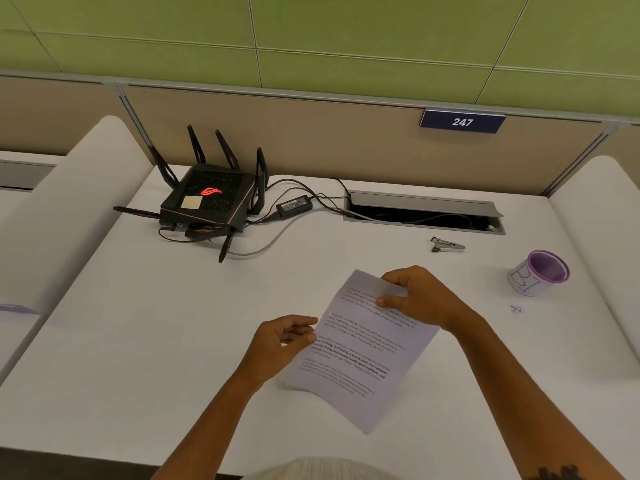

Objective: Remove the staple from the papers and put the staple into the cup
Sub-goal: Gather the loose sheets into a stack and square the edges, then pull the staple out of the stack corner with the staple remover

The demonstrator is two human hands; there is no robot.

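Printed white papers (363,355) are held tilted above the white desk (173,323). My left hand (284,341) pinches their left edge. My right hand (419,299) grips the top right corner, thumb on the front of the sheet. The staple itself is too small to make out on the papers. A purple-rimmed paper cup (538,273) with writing on its side stands upright at the right. A small metal staple remover (446,244) lies on the desk behind the papers, apart from both hands.
A black router (207,202) with antennas, its power adapter (294,206) and cables sit at the back left. An open cable hatch (422,213) is at the back. A tiny bent metal piece (517,309) lies near the cup. Raised white dividers flank the desk.
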